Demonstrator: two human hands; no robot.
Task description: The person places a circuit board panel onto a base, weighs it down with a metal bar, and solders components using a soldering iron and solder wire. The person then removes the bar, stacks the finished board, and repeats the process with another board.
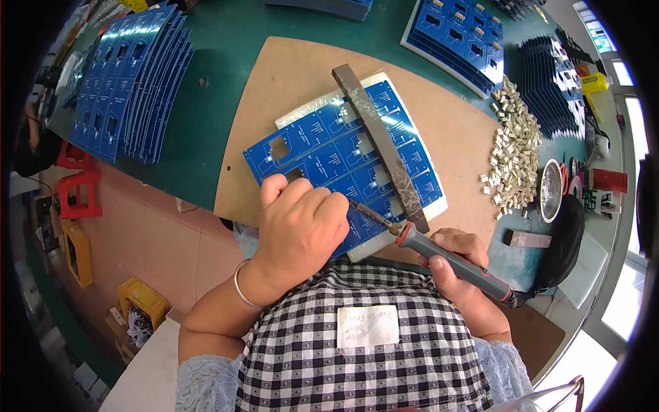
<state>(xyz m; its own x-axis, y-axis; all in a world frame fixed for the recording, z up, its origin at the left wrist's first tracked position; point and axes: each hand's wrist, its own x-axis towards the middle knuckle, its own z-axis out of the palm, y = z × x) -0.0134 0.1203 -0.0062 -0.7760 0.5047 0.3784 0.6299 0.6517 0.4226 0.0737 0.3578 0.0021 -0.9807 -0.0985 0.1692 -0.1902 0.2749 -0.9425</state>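
Note:
A blue circuit board panel (322,154) with square cut-outs lies tilted on a pale foam pad (375,245). Across the panel rests a dark metal bar (379,141). My right hand (458,257) grips a grey and orange soldering iron (449,261), its tip pointing left to the board near my left hand's knuckles. My left hand (298,220) is closed over the board's near left part, fingers curled under. Whatever those fingers hold, if anything, is hidden beneath the hand. Exactly where the tip touches cannot be seen clearly.
Under the pad is a brown board (257,103) on a green table (213,75). A stack of blue panels (134,82) stands left, others (456,41) at the far right. Small metallic parts (511,151) lie heaped right, beside a metal bowl (550,191).

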